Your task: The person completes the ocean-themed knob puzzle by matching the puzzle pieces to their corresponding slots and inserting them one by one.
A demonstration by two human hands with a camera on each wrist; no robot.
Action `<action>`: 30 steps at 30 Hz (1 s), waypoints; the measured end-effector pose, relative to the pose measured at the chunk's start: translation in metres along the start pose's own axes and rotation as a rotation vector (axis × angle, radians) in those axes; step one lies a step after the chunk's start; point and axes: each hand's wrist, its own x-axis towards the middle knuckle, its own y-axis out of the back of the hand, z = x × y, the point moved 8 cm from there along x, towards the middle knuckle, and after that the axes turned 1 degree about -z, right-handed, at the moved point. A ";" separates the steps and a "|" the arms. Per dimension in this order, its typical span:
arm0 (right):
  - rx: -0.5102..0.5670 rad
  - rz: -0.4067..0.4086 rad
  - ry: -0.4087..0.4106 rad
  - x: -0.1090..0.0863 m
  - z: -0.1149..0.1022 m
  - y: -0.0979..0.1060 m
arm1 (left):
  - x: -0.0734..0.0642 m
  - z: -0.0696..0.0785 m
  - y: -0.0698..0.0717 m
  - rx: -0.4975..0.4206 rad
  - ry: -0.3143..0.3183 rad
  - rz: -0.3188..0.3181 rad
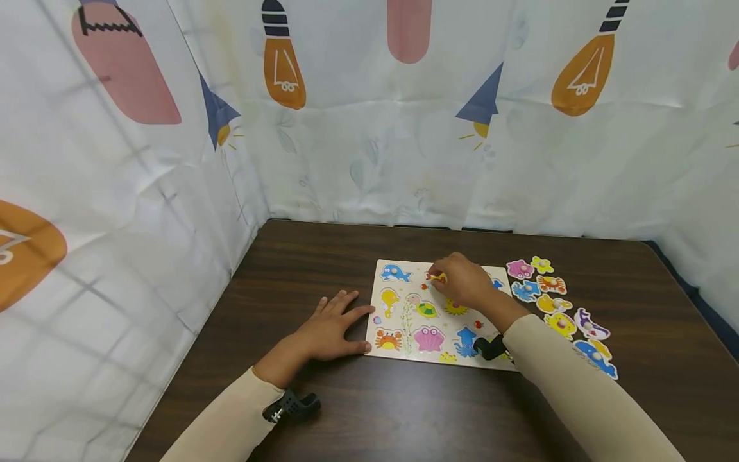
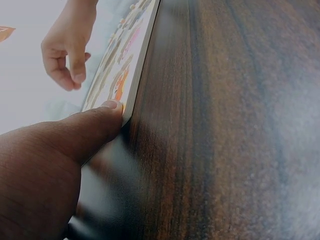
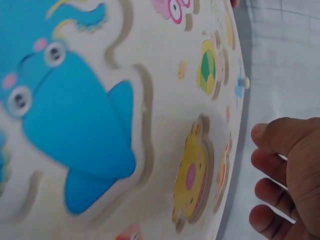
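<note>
A pale puzzle board (image 1: 416,266) with sea-animal pictures and shaped recesses lies on the table. My left hand (image 1: 331,327) rests at its left side, fingers spread; the thumb (image 2: 107,117) presses the near-left corner. Over the board's upper middle is my right hand (image 1: 458,279), fingers loosely bent. In the right wrist view, nothing shows between its fingers (image 3: 272,170). A small yellow-and-red shape (image 1: 437,278) shows by its fingertips in the head view. The blue whale (image 1: 395,273) is at the board's far-left corner; a small peg (image 3: 245,83) stands up near a blue shape.
Loose animal pieces lie right of the board, among them a pink piece (image 1: 520,269), an orange crab (image 1: 551,284), a purple-and-white piece (image 1: 591,325) and a blue piece (image 1: 597,359). Printed white curtains (image 1: 369,160) stand behind and left of the brown table (image 1: 306,256).
</note>
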 end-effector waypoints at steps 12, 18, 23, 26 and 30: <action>-0.003 0.009 -0.029 -0.024 0.030 0.006 | 0.002 -0.002 0.001 -0.007 0.011 -0.015; -0.009 -0.005 -0.057 -0.035 0.046 0.009 | 0.003 -0.003 -0.001 0.003 0.015 -0.014; -0.029 0.008 -0.050 -0.044 0.057 0.015 | 0.003 -0.001 0.000 -0.004 0.013 -0.011; -0.035 0.018 -0.051 -0.050 0.065 0.018 | 0.002 0.000 0.000 -0.007 0.016 -0.011; -0.046 0.033 -0.050 -0.060 0.074 0.024 | 0.002 0.000 0.001 -0.005 0.017 -0.007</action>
